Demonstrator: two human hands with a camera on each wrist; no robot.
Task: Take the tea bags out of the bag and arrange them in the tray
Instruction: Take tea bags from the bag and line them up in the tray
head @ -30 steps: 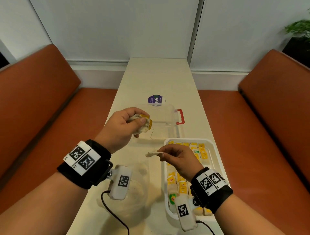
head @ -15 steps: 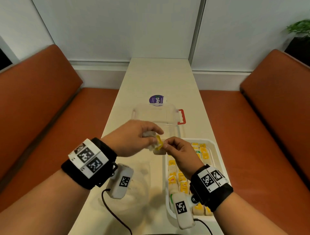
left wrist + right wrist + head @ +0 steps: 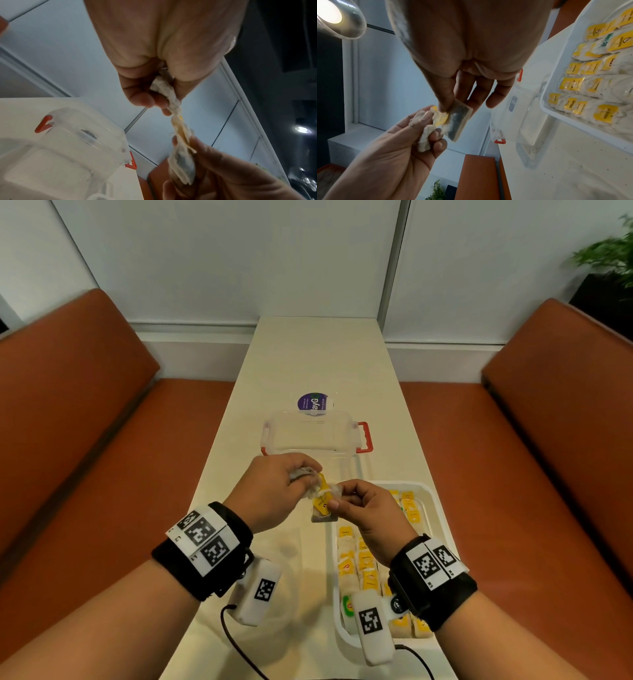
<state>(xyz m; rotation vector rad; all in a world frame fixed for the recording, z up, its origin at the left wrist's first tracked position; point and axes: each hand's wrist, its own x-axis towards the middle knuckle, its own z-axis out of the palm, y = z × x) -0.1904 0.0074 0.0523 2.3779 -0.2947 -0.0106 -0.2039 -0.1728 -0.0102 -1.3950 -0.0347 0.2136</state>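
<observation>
a narrow cream table (image 3: 318, 361) runs to a pale panelled wall (image 3: 239, 258) with a grey vertical strip (image 3: 394, 258). orange benches (image 3: 85, 412) flank both long edges. a green plant (image 3: 609, 258) stands at the far right. a round ceiling lamp (image 3: 329, 12) glows.

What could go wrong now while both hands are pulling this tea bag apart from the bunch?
The right hand pinches one tea bag that the left hand also grips with its bunch; a hard pull might tear the paper. Its yellow tag and string look tangled and could snap off.
</observation>
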